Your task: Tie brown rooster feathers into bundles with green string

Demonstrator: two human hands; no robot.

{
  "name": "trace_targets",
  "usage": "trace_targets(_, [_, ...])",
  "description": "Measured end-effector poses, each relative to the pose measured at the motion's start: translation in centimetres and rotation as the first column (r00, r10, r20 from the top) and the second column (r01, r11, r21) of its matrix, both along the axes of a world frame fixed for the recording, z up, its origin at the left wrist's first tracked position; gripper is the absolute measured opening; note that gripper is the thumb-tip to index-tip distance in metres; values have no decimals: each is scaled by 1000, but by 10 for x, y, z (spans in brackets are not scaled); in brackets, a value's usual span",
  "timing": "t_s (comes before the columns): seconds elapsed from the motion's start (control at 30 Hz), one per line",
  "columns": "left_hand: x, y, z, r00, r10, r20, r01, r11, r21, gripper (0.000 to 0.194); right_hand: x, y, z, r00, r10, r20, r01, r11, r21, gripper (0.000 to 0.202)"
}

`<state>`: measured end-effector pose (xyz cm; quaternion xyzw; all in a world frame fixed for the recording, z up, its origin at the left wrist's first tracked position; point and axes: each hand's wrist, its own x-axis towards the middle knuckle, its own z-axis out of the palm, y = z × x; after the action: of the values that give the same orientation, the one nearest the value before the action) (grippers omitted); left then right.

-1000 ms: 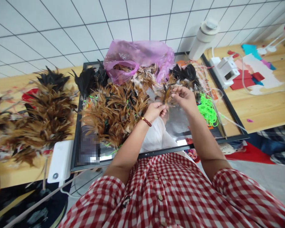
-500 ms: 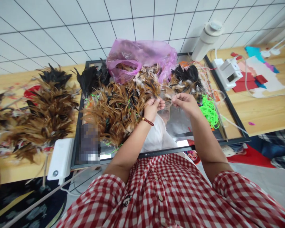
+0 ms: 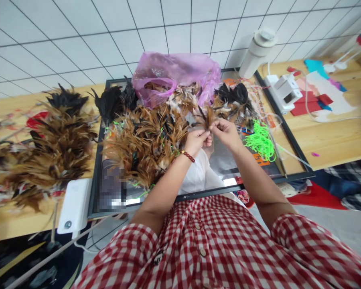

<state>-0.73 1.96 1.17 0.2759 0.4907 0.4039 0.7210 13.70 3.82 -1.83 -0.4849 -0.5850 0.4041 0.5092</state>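
Over the middle of the glass-topped tray, my left hand (image 3: 199, 140) pinches the base of a small bunch of brown and black feathers (image 3: 205, 119), which fans upward. My right hand (image 3: 224, 131) meets it from the other side, thumb and finger closed at the bunch's right edge. To the left of my hands spreads a large heap of brown feathers (image 3: 144, 136) with bits of green cord in it. Right of my right hand lies a tangle of bright green cord (image 3: 261, 140). The exact grip at the feather bases is too small to make out.
A purple plastic bag (image 3: 180, 66) of feathers lies behind my hands. A white bottle (image 3: 257, 52) and a power strip (image 3: 279, 94) stand at the right. At the left are a white power bank (image 3: 74, 204) and more bundled feathers (image 3: 57, 152). The tray has a black frame (image 3: 289, 124).
Both hands have come together at a feather bunch that now stands upright between them. Before, my right hand was apart, holding a pale wisp. The view has shifted slightly.
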Motion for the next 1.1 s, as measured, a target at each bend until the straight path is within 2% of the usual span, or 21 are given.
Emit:
trace_targets(0.07, [1,0,-1,999,33,-10,-33,999,-5,32,7,2,-2,996,-27,83,21,997,80,35])
trace_targets(0.13, [1,2,-2,992,123,18,-124,992,3,30,19,4,-1,975,-162,152,135,976,173,25])
trace_targets(0.23, [-2,5,-4,964,253,84,-255,967,15,28,36,7,-1,878,-361,314,285,922,261,15])
trace_targets(0.3, [-4,7,-4,949,299,102,-302,953,12,27,40,7,-2,802,-345,487,262,937,232,14])
trace_targets(0.37, [-4,8,-5,942,317,109,-320,947,9,28,38,7,-4,719,-271,640,208,963,173,18])
trace_targets(0.43, [-3,8,-5,944,312,107,-315,949,11,28,33,7,-6,639,-216,738,160,976,147,23])
trace_targets(0.5, [-2,8,-6,949,297,102,-299,954,9,27,29,7,-7,605,-196,772,130,981,147,22])
trace_targets(0.57, [-1,7,-7,952,289,102,-291,957,4,27,28,7,-7,669,-211,713,141,977,158,18])
trace_targets(0.63, [-2,8,-7,951,292,105,-294,956,5,27,29,7,-5,801,-237,550,197,972,131,13])
trace_targets(0.7, [-2,8,-7,950,294,108,-297,955,12,27,26,6,-2,925,-216,312,219,975,28,11])
trace_targets(0.77, [-3,7,-6,955,276,108,-278,960,9,26,21,4,2,988,-140,58,147,979,-138,16])
trace_targets(0.83, [-3,6,-4,965,241,101,-241,970,-5,26,12,1,6,989,-40,-141,0,961,-277,23])
trace_targets(0.9, [-2,5,-3,974,207,91,-206,978,-25,27,4,-2,8,971,30,-236,-105,944,-313,27])
trace_targets(1.03, [-2,4,-1,982,169,81,-166,985,-45,29,-5,-4,7,974,64,-215,-107,975,-196,30])
trace_targets(1.1, [-2,5,-1,987,147,67,-145,989,-32,31,-5,-3,3,979,72,-192,-107,978,-180,33])
